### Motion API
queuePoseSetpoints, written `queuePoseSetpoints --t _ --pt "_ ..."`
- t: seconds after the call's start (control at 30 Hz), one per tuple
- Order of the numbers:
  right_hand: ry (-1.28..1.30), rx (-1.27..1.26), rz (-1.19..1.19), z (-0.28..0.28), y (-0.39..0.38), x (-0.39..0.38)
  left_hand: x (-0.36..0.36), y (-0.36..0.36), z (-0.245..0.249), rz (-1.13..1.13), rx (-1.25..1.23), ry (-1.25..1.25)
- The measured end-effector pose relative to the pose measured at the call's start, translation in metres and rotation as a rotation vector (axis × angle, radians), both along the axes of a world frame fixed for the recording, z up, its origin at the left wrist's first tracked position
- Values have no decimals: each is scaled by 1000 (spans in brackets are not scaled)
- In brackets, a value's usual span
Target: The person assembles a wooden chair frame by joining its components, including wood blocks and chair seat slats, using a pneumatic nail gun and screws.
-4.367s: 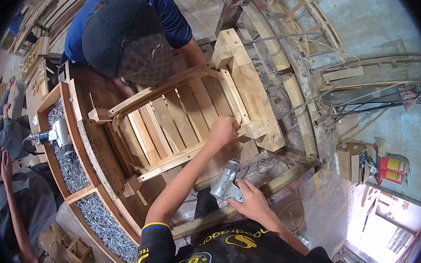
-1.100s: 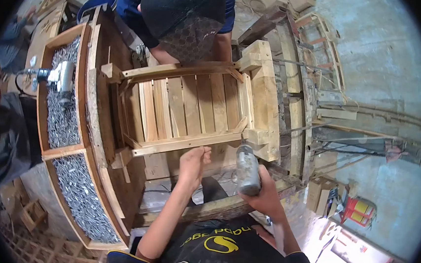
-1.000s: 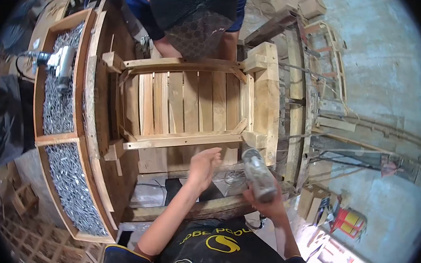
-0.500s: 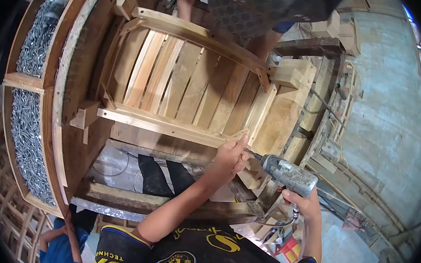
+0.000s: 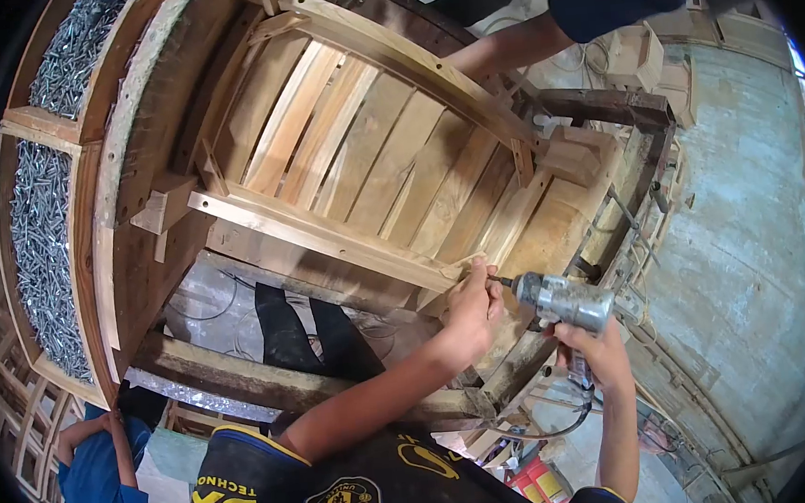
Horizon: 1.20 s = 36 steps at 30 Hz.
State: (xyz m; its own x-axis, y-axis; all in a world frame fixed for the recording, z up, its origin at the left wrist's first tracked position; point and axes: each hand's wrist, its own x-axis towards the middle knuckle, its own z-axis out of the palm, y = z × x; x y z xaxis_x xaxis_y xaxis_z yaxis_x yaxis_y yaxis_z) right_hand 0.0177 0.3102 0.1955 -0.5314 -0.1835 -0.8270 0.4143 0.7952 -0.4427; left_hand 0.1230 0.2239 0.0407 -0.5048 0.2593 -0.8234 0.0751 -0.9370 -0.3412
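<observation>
My right hand (image 5: 596, 353) is wrapped round the grip of a worn metal power driver (image 5: 567, 301), whose bit points left toward the frame corner. Beside the bit, my left hand (image 5: 475, 310) has its fingers pinched at the near right corner of a slatted wooden frame (image 5: 325, 227); whatever lies between the fingertips is too small to make out. Light slats (image 5: 385, 149) run across inside the frame. A co-worker's arm (image 5: 514, 46) reaches in from the top, over the far rail.
Wooden trays of screws (image 5: 45, 251) stand at the left. A dark-stained beam (image 5: 270, 373) runs below the frame. Another person in blue (image 5: 108, 473) is at the lower left. A hose hangs under the driver. Greyish floor (image 5: 748, 196) lies at the right.
The view has shifted slightly. The co-worker's head and upper body have moved away from over the far rail, leaving an arm there. My hands and the driver remain at the same corner.
</observation>
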Motion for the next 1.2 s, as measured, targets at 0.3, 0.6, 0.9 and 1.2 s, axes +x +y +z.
queuePoseSetpoints --t 0.3,0.6,0.9,1.2 --pt "501 330 831 -35 -63 -43 -17 12 -42 233 237 -108" --pt "147 586 1016 -60 -153 -68 -32 8 -42 176 300 -285" --pt "466 606 1516 -120 -145 -87 61 -126 -21 -264 -1789 -342" --pt "347 533 1488 -130 -136 -100 53 -124 -59 -631 -2259 -680"
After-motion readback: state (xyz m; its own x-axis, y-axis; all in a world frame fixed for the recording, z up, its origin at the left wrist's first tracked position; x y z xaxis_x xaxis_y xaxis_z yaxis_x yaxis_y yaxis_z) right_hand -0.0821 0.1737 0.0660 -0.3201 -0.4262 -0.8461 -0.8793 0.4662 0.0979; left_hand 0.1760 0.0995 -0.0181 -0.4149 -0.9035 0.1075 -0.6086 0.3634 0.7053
